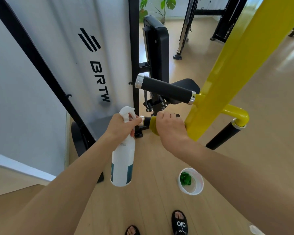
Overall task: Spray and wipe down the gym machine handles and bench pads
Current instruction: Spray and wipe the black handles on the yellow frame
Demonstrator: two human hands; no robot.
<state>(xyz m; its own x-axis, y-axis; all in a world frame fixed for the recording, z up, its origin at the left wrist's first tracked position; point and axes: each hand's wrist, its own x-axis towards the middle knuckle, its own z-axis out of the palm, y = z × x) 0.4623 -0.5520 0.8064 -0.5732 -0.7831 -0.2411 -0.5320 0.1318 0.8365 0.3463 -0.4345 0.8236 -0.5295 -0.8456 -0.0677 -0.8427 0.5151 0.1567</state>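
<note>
Soft yellow-green cloth (153, 126) around lower handle (147, 120), in right hand (170, 127) grip.

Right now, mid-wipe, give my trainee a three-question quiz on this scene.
1. True or false: the left hand holds the spray bottle.
2. The right hand presses the yellow-green cloth on: A) the upper handle, B) the lower handle, C) the back pad?
3. What lies in the white cup on the floor?

Key: 1 true; 2 B; 3 a green cloth.
</note>
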